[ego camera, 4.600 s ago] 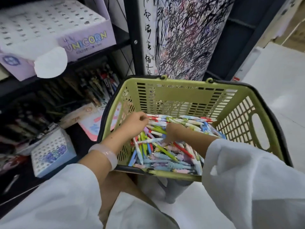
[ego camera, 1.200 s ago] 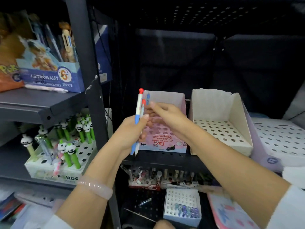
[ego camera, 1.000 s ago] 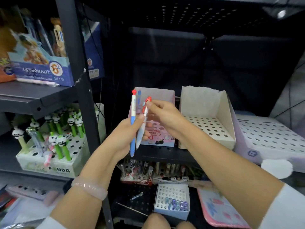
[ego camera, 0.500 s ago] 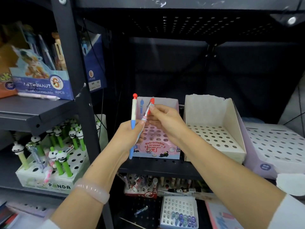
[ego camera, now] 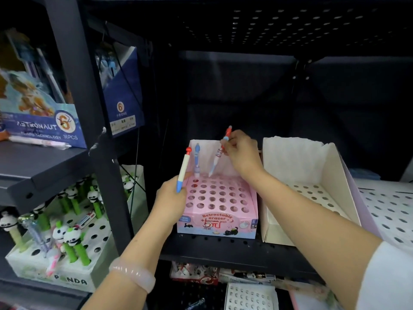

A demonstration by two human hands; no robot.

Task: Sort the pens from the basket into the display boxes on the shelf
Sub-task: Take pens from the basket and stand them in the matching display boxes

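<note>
While her left hand [ego camera: 171, 199] grips a cream-and-blue pen [ego camera: 183, 172], her right hand [ego camera: 242, 154] pinches a red-capped pen [ego camera: 220, 152], tip just above the pink display box [ego camera: 220, 222] on the shelf [ego camera: 223, 247].

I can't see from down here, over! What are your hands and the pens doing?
Right hand pinches red-topped pen, tip over pink box back row. Left hand grips blue-tipped pen. Blue pen already slotted. Nothing blocking.
</note>
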